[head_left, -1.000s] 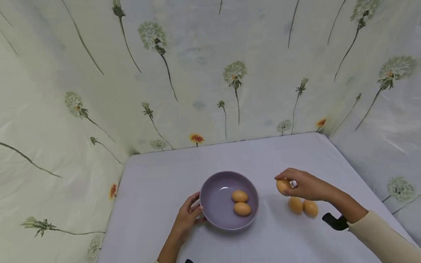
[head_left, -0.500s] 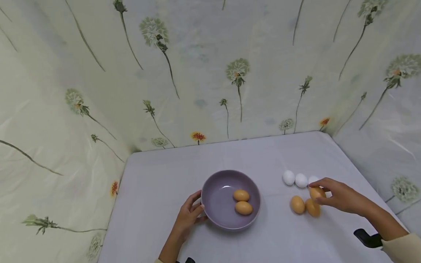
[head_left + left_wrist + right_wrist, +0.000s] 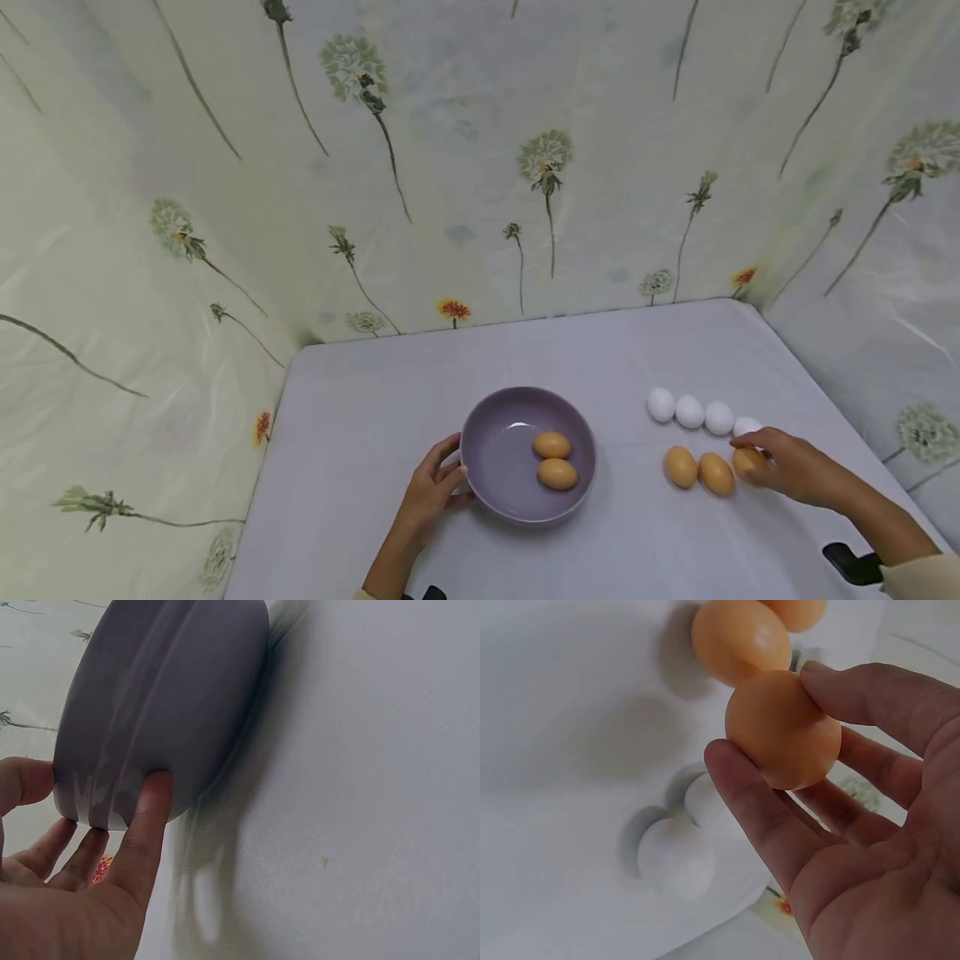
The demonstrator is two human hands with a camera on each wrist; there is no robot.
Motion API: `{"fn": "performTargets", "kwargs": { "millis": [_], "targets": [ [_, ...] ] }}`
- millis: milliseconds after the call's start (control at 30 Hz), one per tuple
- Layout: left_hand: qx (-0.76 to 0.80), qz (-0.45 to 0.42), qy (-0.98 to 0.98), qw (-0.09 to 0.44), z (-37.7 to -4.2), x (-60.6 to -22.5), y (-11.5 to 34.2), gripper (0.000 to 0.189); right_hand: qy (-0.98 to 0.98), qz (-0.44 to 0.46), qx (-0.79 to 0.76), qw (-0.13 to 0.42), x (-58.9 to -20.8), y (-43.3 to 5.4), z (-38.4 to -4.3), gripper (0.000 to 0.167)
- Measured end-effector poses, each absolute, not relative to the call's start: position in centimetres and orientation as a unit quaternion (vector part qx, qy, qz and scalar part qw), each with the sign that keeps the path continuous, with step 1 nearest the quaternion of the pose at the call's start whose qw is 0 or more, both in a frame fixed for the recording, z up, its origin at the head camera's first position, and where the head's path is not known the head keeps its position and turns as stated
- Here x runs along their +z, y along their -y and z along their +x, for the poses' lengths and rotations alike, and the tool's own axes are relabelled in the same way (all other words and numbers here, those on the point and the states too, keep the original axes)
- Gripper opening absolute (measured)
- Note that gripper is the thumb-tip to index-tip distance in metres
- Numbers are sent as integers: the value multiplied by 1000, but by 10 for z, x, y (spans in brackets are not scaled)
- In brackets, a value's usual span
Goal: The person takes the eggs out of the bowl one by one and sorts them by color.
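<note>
A purple bowl (image 3: 497, 460) sits on the table with two brown eggs (image 3: 552, 445) in it. My left hand (image 3: 448, 472) grips the bowl's left rim; the left wrist view shows the thumb (image 3: 147, 814) pressed against the bowl's outer wall (image 3: 165, 697). To the right, my right hand (image 3: 759, 451) pinches a brown egg (image 3: 747, 461) between thumb and fingers, low at the right end of a row with two other brown eggs (image 3: 681, 466). The right wrist view shows this held egg (image 3: 784, 729) beside a neighbouring brown egg (image 3: 741, 637). Whether it touches the table is unclear.
Several white eggs (image 3: 689, 411) lie in a row just behind the brown ones, also seen as white eggs (image 3: 676, 859) in the right wrist view. Floral cloth walls (image 3: 480, 167) enclose the white table (image 3: 375, 400) at the back and on both sides.
My right hand carried the brown egg from near the bowl to the right and lowered it beside the two brown eggs, uncovering the white eggs. The left hand stayed on the bowl.
</note>
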State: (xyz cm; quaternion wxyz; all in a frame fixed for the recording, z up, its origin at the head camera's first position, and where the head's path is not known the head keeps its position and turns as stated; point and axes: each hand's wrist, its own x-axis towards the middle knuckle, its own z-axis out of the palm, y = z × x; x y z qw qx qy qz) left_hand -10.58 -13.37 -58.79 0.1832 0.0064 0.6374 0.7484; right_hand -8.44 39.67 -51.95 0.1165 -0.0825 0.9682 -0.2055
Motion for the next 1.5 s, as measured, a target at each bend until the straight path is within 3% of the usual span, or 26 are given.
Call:
{"fn": "performTargets", "kwargs": {
  "millis": [400,800,1500],
  "targets": [
    [751,6,-634,186,-106,-587,133,58,-963,-53,-212,158,-535,-400,-87,49],
    [746,1,-641,182,-105,-583,133,59,-962,-65,-218,149,-544,-402,-86,44],
    [743,10,-647,174,-104,-587,134,58,-960,-56,-222,159,-548,-399,-86,49]
  ]
}}
